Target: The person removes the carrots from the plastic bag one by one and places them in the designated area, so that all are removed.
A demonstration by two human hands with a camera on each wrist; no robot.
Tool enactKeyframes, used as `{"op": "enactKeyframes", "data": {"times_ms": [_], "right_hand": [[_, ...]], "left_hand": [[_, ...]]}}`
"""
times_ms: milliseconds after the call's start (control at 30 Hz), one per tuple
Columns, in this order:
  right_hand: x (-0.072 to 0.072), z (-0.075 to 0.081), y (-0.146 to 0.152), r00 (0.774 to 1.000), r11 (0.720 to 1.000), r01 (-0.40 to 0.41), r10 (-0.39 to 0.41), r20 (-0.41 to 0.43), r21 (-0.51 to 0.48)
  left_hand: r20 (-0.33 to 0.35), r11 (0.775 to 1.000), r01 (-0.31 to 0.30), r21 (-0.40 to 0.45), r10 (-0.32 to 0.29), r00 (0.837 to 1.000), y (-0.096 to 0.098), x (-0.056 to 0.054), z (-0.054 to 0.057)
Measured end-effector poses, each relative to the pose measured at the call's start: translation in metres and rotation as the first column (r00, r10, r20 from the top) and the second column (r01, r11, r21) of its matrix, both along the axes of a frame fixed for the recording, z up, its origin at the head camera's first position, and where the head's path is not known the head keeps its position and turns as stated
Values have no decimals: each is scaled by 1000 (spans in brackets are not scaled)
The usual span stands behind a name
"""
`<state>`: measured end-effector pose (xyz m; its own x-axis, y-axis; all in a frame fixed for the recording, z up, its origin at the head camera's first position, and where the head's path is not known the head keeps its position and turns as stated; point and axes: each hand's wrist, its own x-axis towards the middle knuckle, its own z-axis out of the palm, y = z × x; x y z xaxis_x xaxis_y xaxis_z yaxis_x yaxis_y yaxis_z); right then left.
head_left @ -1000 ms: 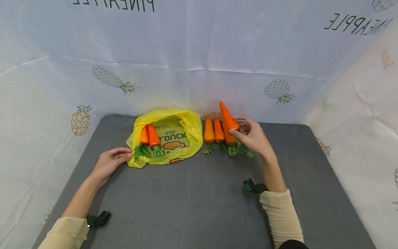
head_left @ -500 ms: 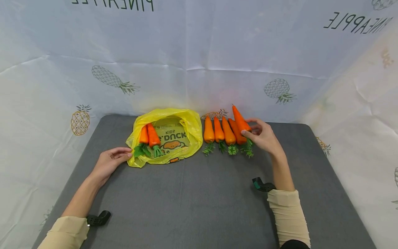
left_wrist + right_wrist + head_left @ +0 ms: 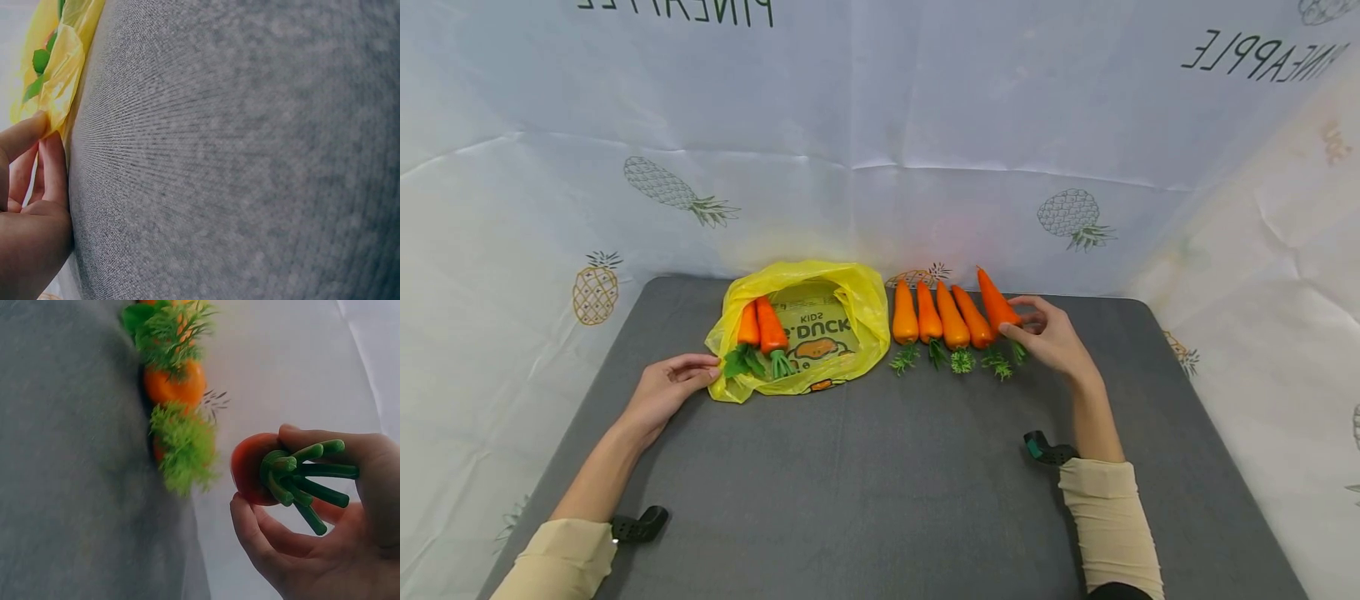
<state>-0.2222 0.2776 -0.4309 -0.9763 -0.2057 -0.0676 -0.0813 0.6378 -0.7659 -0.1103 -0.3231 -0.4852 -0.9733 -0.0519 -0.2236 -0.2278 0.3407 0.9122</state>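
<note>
My right hand point(image 3: 1051, 335) pinches a carrot point(image 3: 996, 300) near its green-stemmed top, the tip pointing away toward the back wall. In the right wrist view this carrot point(image 3: 253, 467) sits between thumb and fingertips, its cut green stems toward the camera. To its left, several carrots point(image 3: 952, 319) with leafy tops lie in a row. My left hand point(image 3: 672, 387) pinches the near left rim of a yellow plastic bag point(image 3: 871, 312). Two carrots point(image 3: 769, 325) lie in the mouth of the bag. In the left wrist view, thumb and fingers grip the yellow plastic point(image 3: 59, 94).
A grey cloth-covered table point(image 3: 850, 483) stretches in front of both arms. Behind it hangs a white sheet point(image 3: 880, 108) printed with pineapples, close to the table's back edge. The carrot row stands right beside the bag.
My right hand has moved right and slightly toward me with the carrot, lowering it at the row's right end. The left hand and bag have stayed in place.
</note>
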Motion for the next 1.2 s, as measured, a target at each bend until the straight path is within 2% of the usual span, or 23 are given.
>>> {"op": "enactKeyframes", "data": {"times_ms": [467, 1200], "right_hand": [[-5, -21, 16, 1000, 999, -27, 27, 11, 31], [-5, -38, 17, 997, 994, -72, 71, 13, 87]], "left_hand": [[6, 1000, -1, -16, 1, 1000, 1, -1, 0], [-8, 1000, -2, -1, 2, 1000, 0, 1, 0]]}}
